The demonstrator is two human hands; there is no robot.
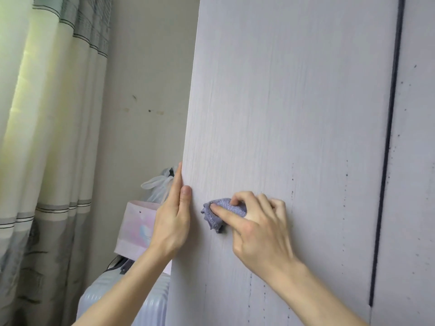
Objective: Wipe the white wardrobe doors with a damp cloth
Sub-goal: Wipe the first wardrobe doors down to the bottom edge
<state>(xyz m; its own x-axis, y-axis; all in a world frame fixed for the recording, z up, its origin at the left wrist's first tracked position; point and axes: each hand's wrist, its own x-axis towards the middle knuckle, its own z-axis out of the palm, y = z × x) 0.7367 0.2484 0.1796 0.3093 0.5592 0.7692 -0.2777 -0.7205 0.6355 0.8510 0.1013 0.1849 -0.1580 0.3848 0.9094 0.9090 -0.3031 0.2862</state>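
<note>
The door [294,114], white with a faint wood grain, fills most of the view, and thin vertical lines of dark specks run down its lower part. A dark gap [388,137] separates it from a second door [419,161] at the right, which is also speckled. At the far left hangs a pale curtain [47,114] with grey striped bands, and beside it is a cream wall [146,78] with a few small marks. Low down, between curtain and door, stands a ribbed light-blue suitcase [155,304]. Above it is a pastel paper bag [136,227], with a knotted clear plastic bag [157,187] behind. The left hand [173,222] lies along the door's left edge, fingers straight and pointing up, thumb flat on the front face. The right hand [259,231] is on the door just right of it, near but apart, with its fingers curled over the cloth [219,212] and thumb stretched across it. The cloth, small, bunched and lilac-blue, is pressed against the door's lower left, sticking out past the thumb.
</note>
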